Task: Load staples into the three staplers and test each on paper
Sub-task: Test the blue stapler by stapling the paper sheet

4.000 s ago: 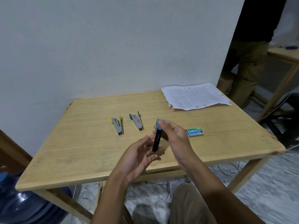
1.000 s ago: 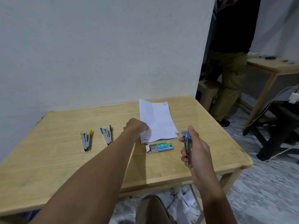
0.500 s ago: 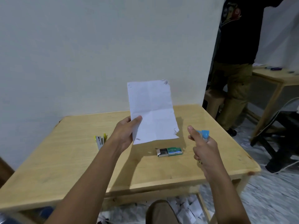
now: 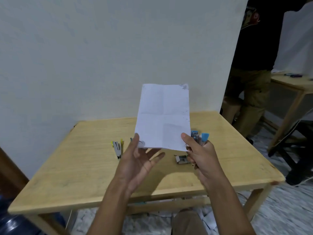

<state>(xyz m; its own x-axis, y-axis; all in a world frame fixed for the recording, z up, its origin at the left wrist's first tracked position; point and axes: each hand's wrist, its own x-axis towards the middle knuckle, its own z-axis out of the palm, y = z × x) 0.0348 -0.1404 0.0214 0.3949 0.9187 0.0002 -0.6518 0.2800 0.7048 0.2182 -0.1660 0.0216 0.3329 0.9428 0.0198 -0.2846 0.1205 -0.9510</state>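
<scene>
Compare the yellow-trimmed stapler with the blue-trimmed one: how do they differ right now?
The yellow stapler lies flat on the table, untouched; the blue stapler is gripped in the right hand, above it, roughly upright. The yellow stapler has yellow plastic tips; the blue stapler's are blue. The blue stapler is beside a corner of the paper; the yellow stapler lies apart. Both are small, with grey metal.

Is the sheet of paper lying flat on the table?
No, the paper is upright in the air above the table, held by the right hand.
</scene>
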